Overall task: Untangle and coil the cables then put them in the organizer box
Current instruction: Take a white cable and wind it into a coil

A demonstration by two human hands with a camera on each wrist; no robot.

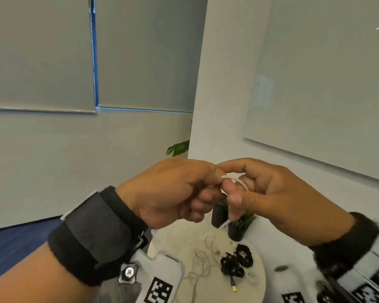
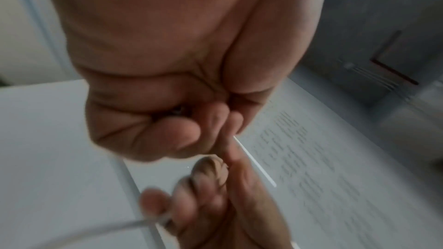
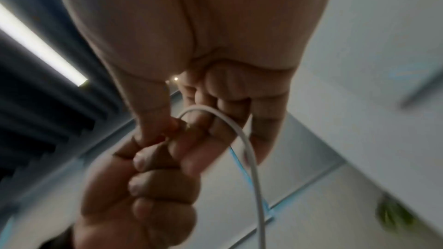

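Note:
Both hands are raised above the table and meet fingertip to fingertip. My left hand (image 1: 204, 192) is curled and grips one end of a thin white cable (image 1: 237, 182). My right hand (image 1: 232, 193) pinches the same cable between thumb and fingers. In the right wrist view the white cable (image 3: 250, 150) arcs out of my right hand (image 3: 182, 126) and hangs down. The left wrist view shows my left hand (image 2: 208, 126) as a fist, with the blurred cable (image 2: 127, 177) beside it. Below lie a loose white cable (image 1: 200, 264) and black coiled cables (image 1: 236, 261). No organizer box is in view.
A round white table (image 1: 175, 239) is under the hands. On it stand two black pots (image 1: 219, 215), one holding a green plant (image 1: 244, 221). A gold USB plug (image 1: 234, 288) lies near the table's front. A whiteboard hangs on the right wall.

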